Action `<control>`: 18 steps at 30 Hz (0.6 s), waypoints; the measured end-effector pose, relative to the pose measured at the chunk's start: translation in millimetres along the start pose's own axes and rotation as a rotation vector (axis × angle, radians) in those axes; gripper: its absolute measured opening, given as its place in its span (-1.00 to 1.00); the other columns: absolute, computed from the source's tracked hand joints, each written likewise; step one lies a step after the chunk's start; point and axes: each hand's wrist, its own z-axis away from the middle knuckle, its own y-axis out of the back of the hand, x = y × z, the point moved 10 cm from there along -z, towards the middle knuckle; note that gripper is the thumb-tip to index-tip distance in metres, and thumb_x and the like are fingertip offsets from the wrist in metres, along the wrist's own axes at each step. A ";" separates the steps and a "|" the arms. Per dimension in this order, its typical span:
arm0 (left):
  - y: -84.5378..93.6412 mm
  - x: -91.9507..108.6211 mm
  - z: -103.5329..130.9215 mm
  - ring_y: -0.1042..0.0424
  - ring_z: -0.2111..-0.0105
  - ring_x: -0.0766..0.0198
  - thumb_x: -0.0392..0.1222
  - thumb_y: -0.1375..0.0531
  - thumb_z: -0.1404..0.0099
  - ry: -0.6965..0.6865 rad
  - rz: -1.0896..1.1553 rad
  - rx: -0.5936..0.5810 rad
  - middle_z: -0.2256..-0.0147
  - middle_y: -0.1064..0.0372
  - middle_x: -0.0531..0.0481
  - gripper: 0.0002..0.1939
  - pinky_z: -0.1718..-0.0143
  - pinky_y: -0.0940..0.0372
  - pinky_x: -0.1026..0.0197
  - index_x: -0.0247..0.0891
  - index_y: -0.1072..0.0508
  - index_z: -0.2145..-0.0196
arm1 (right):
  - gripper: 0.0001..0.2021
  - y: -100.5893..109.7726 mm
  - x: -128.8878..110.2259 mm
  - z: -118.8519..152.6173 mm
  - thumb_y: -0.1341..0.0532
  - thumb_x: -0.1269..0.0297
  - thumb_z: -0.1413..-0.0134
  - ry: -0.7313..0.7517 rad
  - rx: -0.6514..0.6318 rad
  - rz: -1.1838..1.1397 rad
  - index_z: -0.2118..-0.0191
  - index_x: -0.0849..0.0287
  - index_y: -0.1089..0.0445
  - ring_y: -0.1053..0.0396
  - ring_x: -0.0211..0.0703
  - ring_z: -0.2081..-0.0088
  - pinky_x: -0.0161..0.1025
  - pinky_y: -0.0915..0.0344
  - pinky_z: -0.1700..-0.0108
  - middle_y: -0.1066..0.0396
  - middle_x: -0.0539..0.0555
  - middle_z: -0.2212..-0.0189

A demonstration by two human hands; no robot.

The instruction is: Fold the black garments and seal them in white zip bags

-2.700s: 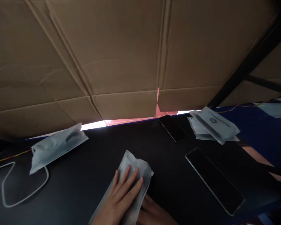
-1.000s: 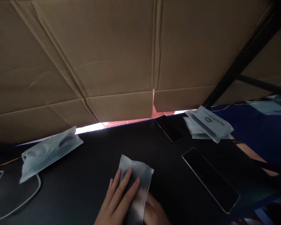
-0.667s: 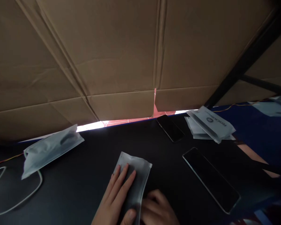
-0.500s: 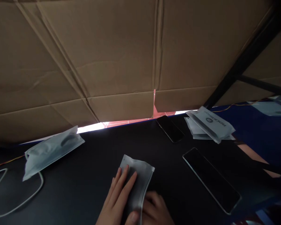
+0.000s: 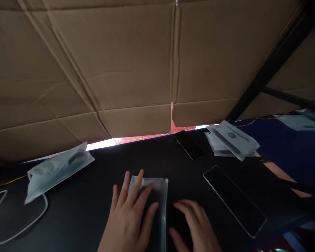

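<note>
A translucent zip bag [image 5: 161, 199] lies flat on the black table [image 5: 107, 168] at the bottom centre. My left hand [image 5: 130, 210] rests on the bag's left part with its fingers spread. Just right of the bag, my right hand [image 5: 195, 224] hovers at or near the tabletop, fingers curved and apart from the thumb, holding nothing. Whether its fingertips touch the table I cannot tell.
Two dark phones [image 5: 189, 145] [image 5: 235, 201] lie right of centre. White packets [image 5: 233, 140] are stacked at the back right. A filled translucent bag [image 5: 59, 169] and a white cable [image 5: 21, 232] lie left. Cardboard [image 5: 133, 59] stands behind, beside a black metal bar [image 5: 267, 66].
My right hand has let go of the bag's right edge and moved right, its fingers opening. My left hand has spread its fingers, and the bag lies straighter and flatter.
</note>
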 end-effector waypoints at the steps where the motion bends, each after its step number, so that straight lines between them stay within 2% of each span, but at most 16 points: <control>1: -0.6 1.0 -12.1 -0.06 -0.53 -0.48 -0.13 -0.05 -0.61 0.017 0.036 -0.021 -0.51 -0.23 -0.17 -0.54 -0.25 -0.24 -0.78 -0.03 -0.49 -0.35 | -0.67 6.5 1.8 -12.1 -0.22 0.25 -0.41 -0.034 -0.010 -0.051 -0.21 -0.08 -0.50 -0.67 0.09 0.02 -0.04 -0.64 0.08 -0.63 0.14 -0.02; 2: -2.9 2.5 -23.8 -0.19 -0.49 -0.43 -0.17 -0.03 -0.61 0.031 0.073 -0.049 -0.43 -0.37 -0.19 -0.53 -0.27 -0.20 -0.80 -0.05 -0.47 -0.36 | -0.71 10.7 3.7 -24.3 -0.20 0.22 -0.46 -0.082 -0.031 -0.097 -0.19 -0.07 -0.52 -0.67 0.07 0.02 -0.06 -0.63 0.05 -0.64 0.13 0.00; 4: -8.8 6.8 -43.0 -0.53 -0.27 -0.30 -0.24 -0.03 -0.59 0.045 0.132 -0.101 -0.17 -0.62 -0.19 -0.48 -0.28 -0.15 -0.82 -0.11 -0.41 -0.41 | -0.73 10.8 4.8 -45.7 -0.18 0.14 -0.51 -0.181 -0.090 -0.182 -0.15 -0.03 -0.56 -0.67 0.07 0.04 -0.07 -0.61 0.06 -0.65 0.12 0.04; 6: -11.6 10.3 -54.1 -0.67 0.00 -0.13 -0.28 -0.05 -0.56 0.051 0.163 -0.118 0.04 -0.68 -0.11 -0.50 -0.28 -0.17 -0.79 -0.13 -0.46 -0.36 | -0.71 4.0 1.2 -60.9 -0.16 0.09 -0.53 -0.239 -0.132 -0.248 -0.09 0.01 -0.59 -0.67 0.08 0.07 -0.06 -0.59 0.05 -0.66 0.13 0.08; 9: -13.9 12.0 -55.8 -0.63 0.15 0.03 -0.31 -0.06 -0.55 0.063 0.201 -0.131 0.17 -0.60 -0.01 -0.64 -0.29 -0.27 -0.62 -0.10 -0.65 0.01 | -0.68 -11.0 -7.2 -71.3 -0.13 0.06 -0.56 -0.252 -0.161 -0.324 0.08 0.04 -0.61 -0.66 -0.03 0.21 -0.18 -0.57 0.14 -0.66 0.09 0.21; 11: -14.0 12.1 -51.6 -0.61 0.18 0.10 -0.35 -0.03 -0.55 0.069 0.224 -0.132 0.21 -0.55 0.02 -0.64 -0.29 -0.33 -0.48 -0.12 -0.62 0.20 | -0.65 -19.6 -10.5 -71.7 -0.13 0.03 -0.57 -0.265 -0.176 -0.381 0.17 0.04 -0.60 -0.60 -0.13 0.38 -0.29 -0.51 0.32 -0.62 0.02 0.36; 14: -8.7 11.3 -46.4 -0.59 0.19 0.12 -0.37 0.00 -0.55 0.094 0.243 -0.101 0.23 -0.51 0.02 -0.65 -0.20 -0.41 -0.29 -0.14 -0.54 0.24 | -0.63 -22.8 -15.5 -68.8 -0.16 -0.02 -0.56 -0.293 -0.162 -0.439 0.18 0.06 -0.60 -0.56 -0.19 0.45 -0.36 -0.43 0.43 -0.60 0.01 0.39; 16: -1.6 8.2 -45.7 -0.56 0.25 0.14 -0.33 0.05 -0.59 0.132 0.246 -0.057 0.25 -0.47 0.01 -0.62 0.00 -0.47 -0.11 -0.15 -0.49 0.28 | -0.63 -20.8 -21.4 -65.5 -0.15 -0.02 -0.56 -0.287 -0.136 -0.446 0.18 0.07 -0.58 -0.57 -0.18 0.40 -0.36 -0.44 0.39 -0.61 0.03 0.34; 18: 7.3 1.1 -46.5 -0.51 0.33 0.17 -0.26 0.10 -0.64 0.172 0.245 0.002 0.28 -0.43 0.02 -0.59 0.21 -0.43 0.03 -0.14 -0.44 0.30 | -0.66 -21.1 -28.8 -58.2 -0.13 0.05 -0.56 -0.244 -0.129 -0.419 0.22 0.06 -0.53 -0.57 -0.20 0.38 -0.36 -0.43 0.36 -0.59 0.02 0.35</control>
